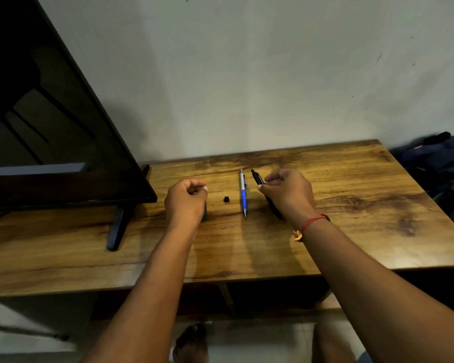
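Note:
A blue and silver pen [243, 195] lies on the wooden table [351, 205], tip pointing toward me. Just right of it a black pen [257, 177] lies slanted. My right hand [288, 195] is curled over it, and thumb and fingers pinch its barrel. A small black piece [226, 199] sits left of the blue pen. My left hand [186, 201] is curled into a fist beside that piece. A dark grey object [205, 212] shows at the hand's lower right edge and is mostly hidden by the hand.
A dark flat screen [50, 121] on a black foot [118, 226] fills the table's left side. A wall [247, 74] stands behind the table. A dark blue bag [440, 158] lies past the right edge. My bare foot [192, 341] is on the floor below.

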